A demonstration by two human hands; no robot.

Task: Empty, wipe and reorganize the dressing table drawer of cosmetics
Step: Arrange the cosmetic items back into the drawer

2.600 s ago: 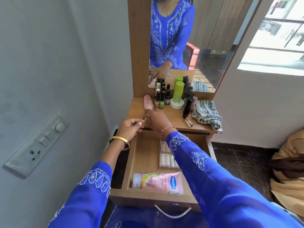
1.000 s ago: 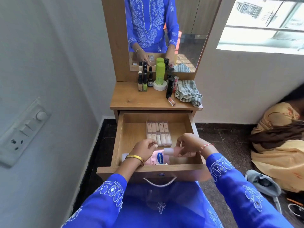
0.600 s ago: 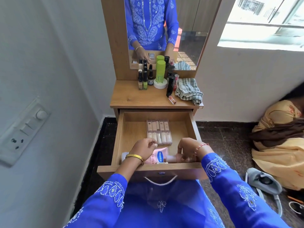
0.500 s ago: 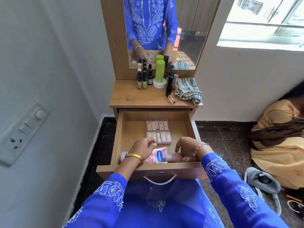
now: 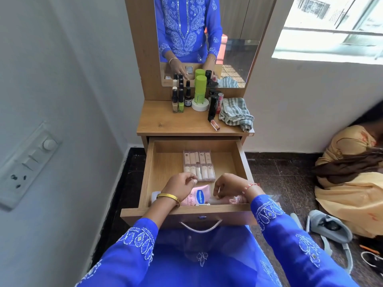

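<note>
The wooden drawer (image 5: 149, 172) of the dressing table stands pulled out. Inside lie a clear case of small tubes (image 5: 198, 165), a pink Vaseline tube (image 5: 198, 196) and a pink bottle (image 5: 233, 200) on its side against the front wall. My right hand (image 5: 230, 185) hovers over that bottle, fingertips curled down onto its left end. My left hand (image 5: 180, 186) sits above the Vaseline tube with fingers curled, thumb against forefinger, nothing visible in it. On the tabletop (image 5: 165, 123) stand nail polish bottles (image 5: 178, 101), a green bottle (image 5: 200, 88), a white jar (image 5: 200, 105) and a black tube (image 5: 213, 106).
A lip gloss (image 5: 215, 125) and a striped cloth (image 5: 236, 113) lie on the tabletop's right side under the mirror (image 5: 238, 27). A wall with a switch panel (image 5: 27, 162) is close on the left. A clothes heap (image 5: 352, 183) and a grey shoe (image 5: 329, 226) lie on the floor at right.
My right hand carried the pink bottle from the tabletop down into the drawer and laid it along the front wall. My left hand came down with it over the Vaseline tube.
</note>
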